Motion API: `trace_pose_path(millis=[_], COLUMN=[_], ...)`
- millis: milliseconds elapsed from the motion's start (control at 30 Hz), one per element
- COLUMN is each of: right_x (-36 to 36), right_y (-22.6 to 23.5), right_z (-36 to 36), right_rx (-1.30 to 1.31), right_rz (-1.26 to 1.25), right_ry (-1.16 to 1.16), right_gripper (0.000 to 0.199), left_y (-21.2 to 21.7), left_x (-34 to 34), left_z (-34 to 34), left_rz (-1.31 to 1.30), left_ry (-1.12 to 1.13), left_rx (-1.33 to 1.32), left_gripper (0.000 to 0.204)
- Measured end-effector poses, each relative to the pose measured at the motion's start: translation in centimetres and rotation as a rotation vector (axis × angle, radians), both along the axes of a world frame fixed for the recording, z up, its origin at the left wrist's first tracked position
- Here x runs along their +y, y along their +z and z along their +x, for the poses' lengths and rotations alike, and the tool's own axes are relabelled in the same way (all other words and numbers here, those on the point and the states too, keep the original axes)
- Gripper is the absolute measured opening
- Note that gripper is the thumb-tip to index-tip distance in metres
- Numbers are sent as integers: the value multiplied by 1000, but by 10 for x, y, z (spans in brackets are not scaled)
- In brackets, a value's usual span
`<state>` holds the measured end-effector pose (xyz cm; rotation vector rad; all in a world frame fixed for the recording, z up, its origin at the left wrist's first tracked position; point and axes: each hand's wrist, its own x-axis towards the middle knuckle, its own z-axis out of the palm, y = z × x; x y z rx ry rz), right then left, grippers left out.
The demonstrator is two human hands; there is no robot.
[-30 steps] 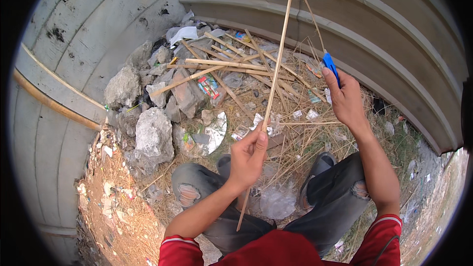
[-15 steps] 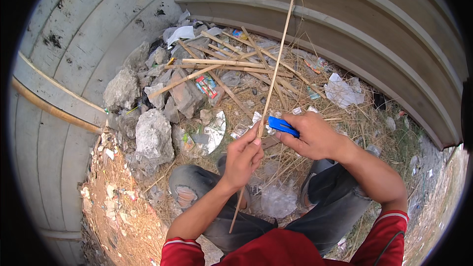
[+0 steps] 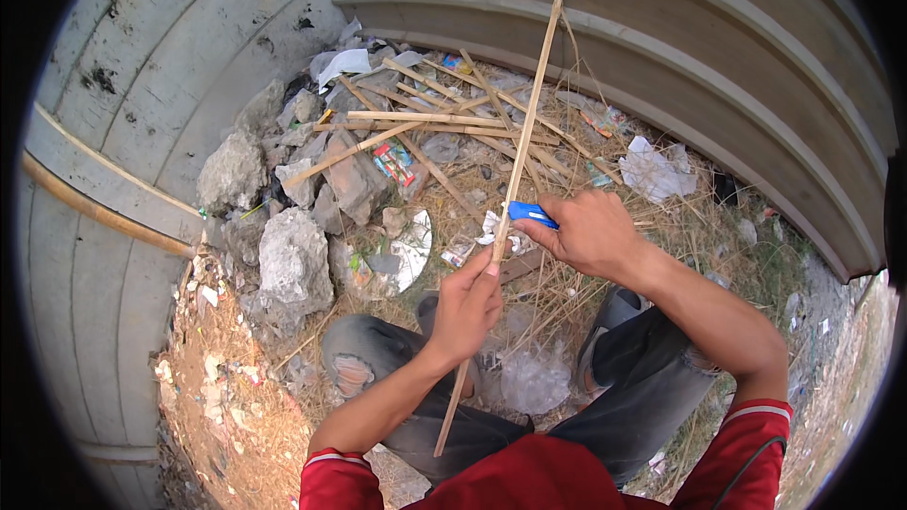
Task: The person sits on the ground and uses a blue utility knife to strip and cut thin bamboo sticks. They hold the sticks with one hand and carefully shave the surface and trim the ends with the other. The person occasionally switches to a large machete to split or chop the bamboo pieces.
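Two hands (image 3: 468,307), one blue-handled knife (image 3: 531,215)

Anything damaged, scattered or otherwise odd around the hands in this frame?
Yes. Litter surrounds the work: split bamboo strips, crumpled white paper and broken rubble heaped against the wall. The jeans are torn at the left knee. The held bamboo stick looks intact.

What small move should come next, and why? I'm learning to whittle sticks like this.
Probably draw the blue-handled knife along the bamboo stick, away from the body: the right hand sets it against the stick just above the left hand, which grips it lower down.
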<state>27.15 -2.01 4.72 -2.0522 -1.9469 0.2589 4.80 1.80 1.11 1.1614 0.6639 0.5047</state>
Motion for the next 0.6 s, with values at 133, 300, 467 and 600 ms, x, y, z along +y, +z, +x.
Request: trace_pose_path(millis=[133,300,467,600], right_x=[22,38,-4,7], right_y=[-5,5,12,27], right_z=[31,127,249,117], right_rx=[13,67,-28,232], right_rz=[61,187,338,193], right_ry=[-157,-638,-755,-359], right_gripper=[59,64,68,59], left_y=[-7,-10,-36,-34], left_x=[-5,-21,-11,4], left_z=[-7,-31,-70,-67], left_rz=[90,350,144,18], left_ry=[-2,-80,-53,136], left_rx=[85,176,52,-51], left_gripper=[44,45,47,49])
